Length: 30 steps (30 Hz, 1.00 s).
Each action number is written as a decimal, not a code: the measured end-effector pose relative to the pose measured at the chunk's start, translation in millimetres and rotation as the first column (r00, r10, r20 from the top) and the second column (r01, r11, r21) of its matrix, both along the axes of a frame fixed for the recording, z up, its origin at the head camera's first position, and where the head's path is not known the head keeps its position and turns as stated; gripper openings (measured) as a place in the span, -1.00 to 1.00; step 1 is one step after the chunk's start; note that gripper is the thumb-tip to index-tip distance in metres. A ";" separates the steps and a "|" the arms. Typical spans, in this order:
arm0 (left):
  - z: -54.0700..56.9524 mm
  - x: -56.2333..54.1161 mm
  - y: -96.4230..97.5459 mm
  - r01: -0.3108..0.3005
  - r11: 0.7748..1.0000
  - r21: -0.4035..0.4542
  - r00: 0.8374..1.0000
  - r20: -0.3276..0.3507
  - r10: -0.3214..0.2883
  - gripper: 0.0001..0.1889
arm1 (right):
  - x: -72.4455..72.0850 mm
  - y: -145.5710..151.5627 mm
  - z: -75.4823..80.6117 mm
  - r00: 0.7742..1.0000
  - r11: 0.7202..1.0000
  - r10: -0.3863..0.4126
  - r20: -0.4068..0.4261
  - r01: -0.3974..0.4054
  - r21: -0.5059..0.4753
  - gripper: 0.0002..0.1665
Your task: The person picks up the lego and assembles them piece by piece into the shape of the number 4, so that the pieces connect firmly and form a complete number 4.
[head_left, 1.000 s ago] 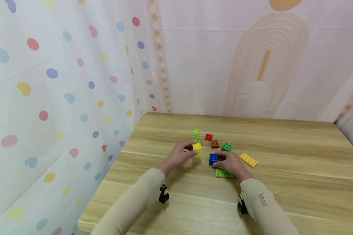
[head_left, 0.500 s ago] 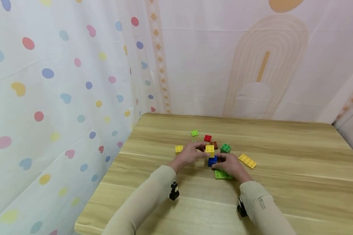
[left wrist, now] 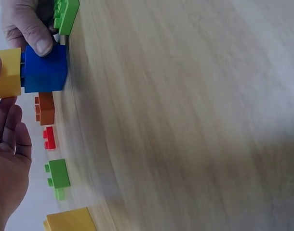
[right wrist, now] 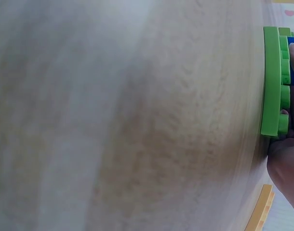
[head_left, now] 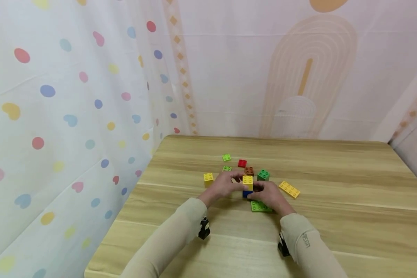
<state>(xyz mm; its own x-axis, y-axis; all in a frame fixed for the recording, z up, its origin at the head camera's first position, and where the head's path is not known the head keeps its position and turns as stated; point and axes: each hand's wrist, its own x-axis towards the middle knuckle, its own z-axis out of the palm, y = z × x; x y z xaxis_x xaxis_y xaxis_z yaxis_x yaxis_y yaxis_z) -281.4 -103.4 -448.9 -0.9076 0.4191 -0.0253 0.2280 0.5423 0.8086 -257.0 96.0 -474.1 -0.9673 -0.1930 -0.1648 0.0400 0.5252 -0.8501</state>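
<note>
My left hand [head_left: 225, 184] pinches a yellow brick [head_left: 248, 182] right above a blue brick [head_left: 246, 194]. In the left wrist view the blue brick's studs show between the two, so a narrow gap separates their bodies. My right hand [head_left: 270, 194] holds the blue brick with its thumb on the near side; its other fingers are partly hidden. Just in front of the right hand lies a flat lime-green eight-stud brick [head_left: 261, 207], which the right wrist view shows edge-on. A second yellow brick [head_left: 208, 179] stands left of the left hand.
Behind the hands are a brown brick [head_left: 249, 170], a dark green brick [head_left: 263, 175], a flat red brick [head_left: 242, 163] and two small lime bricks, one farther back [head_left: 226, 157]. A flat orange-yellow brick [head_left: 289, 189] lies right. Curtains border the wooden table [head_left: 351, 185].
My left hand has carried the yellow brick rightward and lowered it onto the blue brick's top. The second yellow brick has come into sight. My right hand keeps holding the blue brick.
</note>
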 end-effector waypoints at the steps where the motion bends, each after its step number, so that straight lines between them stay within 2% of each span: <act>1: 0.5 0.0 -0.3 0.003 1.000 -0.006 1.000 -0.006 -0.003 -0.57 | -0.4 -0.2 0.2 1.000 1.000 -0.004 0.004 0.004 0.000 -0.42; 6: 4.3 -0.9 -2.6 0.029 0.998 -0.051 0.999 -0.026 -0.030 -0.55 | -2.3 -0.5 0.7 1.000 1.000 -0.006 -0.004 0.006 0.007 -0.40; 11: 7.6 -3.1 -4.1 0.092 0.992 -0.090 0.994 -0.053 -0.097 -0.58 | -1.7 -1.2 0.5 1.000 1.000 -0.011 0.001 0.011 0.011 -0.42; 17: 12.1 -4.3 -1.8 0.120 0.976 -0.180 0.988 -0.075 -0.135 -0.47 | 0.4 -0.3 0.1 1.000 1.000 -0.010 -0.005 0.010 0.009 -0.42; 24: 15.4 -9.8 4.8 0.217 0.943 -0.253 0.958 -0.129 -0.255 -0.62 | 0.7 2.2 -3.4 1.000 1.000 -0.013 -0.008 0.013 -0.025 -0.50; 30: 8.5 -10.5 1.5 0.228 0.948 -0.223 0.941 -0.200 -0.273 -0.72 | -0.9 1.2 -2.9 1.000 0.999 0.001 -0.015 -0.002 -0.040 -0.50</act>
<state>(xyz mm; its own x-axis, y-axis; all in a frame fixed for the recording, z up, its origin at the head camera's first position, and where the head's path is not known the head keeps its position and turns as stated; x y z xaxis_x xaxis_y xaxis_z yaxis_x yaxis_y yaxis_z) -292.0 -102.0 -440.4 -0.7649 0.6409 0.0640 0.5404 0.5845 0.6053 -257.9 97.3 -477.0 -0.9693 -0.2004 -0.1426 0.0267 0.4904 -0.8711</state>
